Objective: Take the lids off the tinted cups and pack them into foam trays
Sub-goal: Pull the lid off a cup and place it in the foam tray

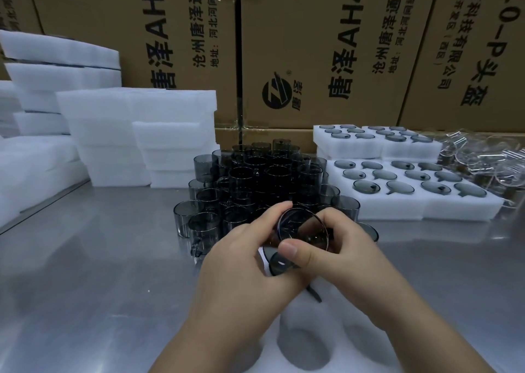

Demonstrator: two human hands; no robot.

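Both hands hold one tinted cup (pixel 302 227) tilted above a white foam tray (pixel 306 341) at the near edge. My left hand (pixel 244 256) grips the cup's left side. My right hand (pixel 338 250) pinches its right rim, thumb across the front. A dark tinted cup (pixel 279 264) sits in the tray just below the thumb. Whether a lid is on the held cup I cannot tell. A stacked pile of tinted cups (pixel 264 182) stands just behind the hands.
Filled foam trays (pixel 412 190) lie at the right, with clear lids (pixel 483 156) heaped behind them. Stacks of foam trays (pixel 136 133) rise at the left. Cardboard boxes (pixel 326 48) wall the back. The table (pixel 99 273) is shiny metal.
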